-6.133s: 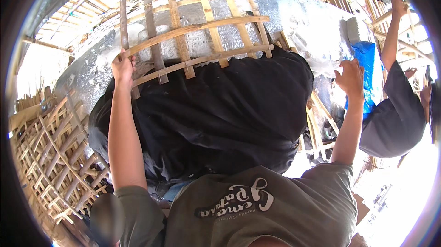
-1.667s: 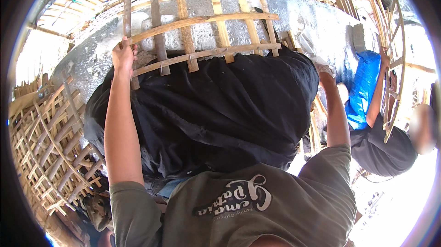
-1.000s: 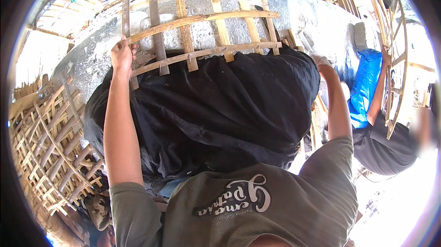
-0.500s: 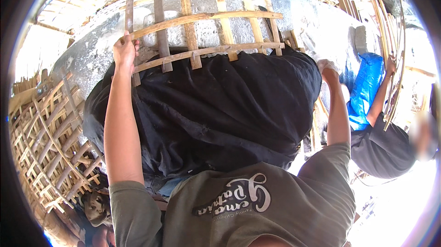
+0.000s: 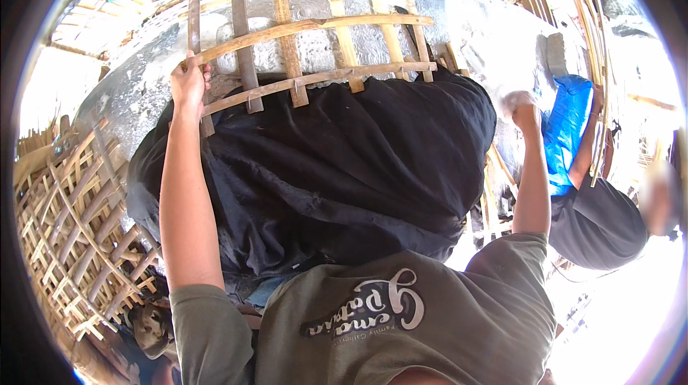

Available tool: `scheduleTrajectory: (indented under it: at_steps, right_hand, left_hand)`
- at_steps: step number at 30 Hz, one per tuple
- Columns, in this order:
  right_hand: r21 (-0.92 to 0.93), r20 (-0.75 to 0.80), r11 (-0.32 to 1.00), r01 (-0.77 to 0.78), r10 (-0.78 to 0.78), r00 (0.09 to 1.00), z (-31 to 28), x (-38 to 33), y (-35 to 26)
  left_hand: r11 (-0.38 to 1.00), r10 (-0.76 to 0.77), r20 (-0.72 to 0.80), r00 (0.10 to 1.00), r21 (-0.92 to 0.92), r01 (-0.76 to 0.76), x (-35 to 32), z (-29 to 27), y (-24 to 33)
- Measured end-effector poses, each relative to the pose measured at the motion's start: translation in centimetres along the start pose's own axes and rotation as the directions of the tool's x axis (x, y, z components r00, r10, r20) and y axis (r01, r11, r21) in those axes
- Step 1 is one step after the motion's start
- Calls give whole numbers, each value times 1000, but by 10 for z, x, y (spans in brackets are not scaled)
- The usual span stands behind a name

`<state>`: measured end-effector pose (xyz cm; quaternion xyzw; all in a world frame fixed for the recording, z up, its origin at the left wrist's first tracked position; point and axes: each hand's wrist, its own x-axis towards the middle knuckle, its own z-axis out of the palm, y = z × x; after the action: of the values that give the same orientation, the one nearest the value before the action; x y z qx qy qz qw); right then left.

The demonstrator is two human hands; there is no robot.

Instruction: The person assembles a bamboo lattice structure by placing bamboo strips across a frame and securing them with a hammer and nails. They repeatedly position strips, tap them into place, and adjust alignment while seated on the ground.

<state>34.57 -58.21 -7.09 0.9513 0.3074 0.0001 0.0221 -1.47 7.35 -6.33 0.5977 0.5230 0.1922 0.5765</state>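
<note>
My left hand is closed round the left end of a bamboo lattice made of crossed flat strips. The lattice leans outward from me, its near crosspiece at the edge of a black cloth that lies over my lap. My right hand is off to the right, just beyond the cloth's right edge. Motion and glare smear its fingers, so I cannot see whether anything is in them. A large pale grey surface lies beyond the cloth and under the lattice.
At far left stands a stack of woven bamboo lattices. On the right, a co-worker's dark-sleeved arm is next to a bright blue plastic bundle and long bamboo strips. A grey block sits nearby.
My right hand has moved slightly right, away from the cloth's edge. My left hand keeps its hold on the lattice. The co-worker's bamboo strips have shifted left.
</note>
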Motion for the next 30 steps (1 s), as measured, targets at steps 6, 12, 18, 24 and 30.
scheduleTrajectory:
  at_steps: [6,12,18,24,30]
  right_hand:
    - [-20,176,966,-257,257,950,16,7,49]
    - [261,121,936,-236,211,970,-12,-18,40]
    - [144,76,971,-190,180,981,-16,-25,44]
    - [-242,85,964,108,-90,992,-16,-7,48]
    - [-58,128,992,110,-102,987,-29,10,40]
  left_hand:
    - [1000,6,14,1000,3,-6,3,6,-4]
    - [1000,-4,42,999,-18,5,4,13,-4]
    - [1000,-6,31,1000,-8,6,0,15,1]
    - [1000,6,26,1000,-10,-6,4,15,-3]
    - [1000,-3,30,1000,-9,3,3,11,-2]
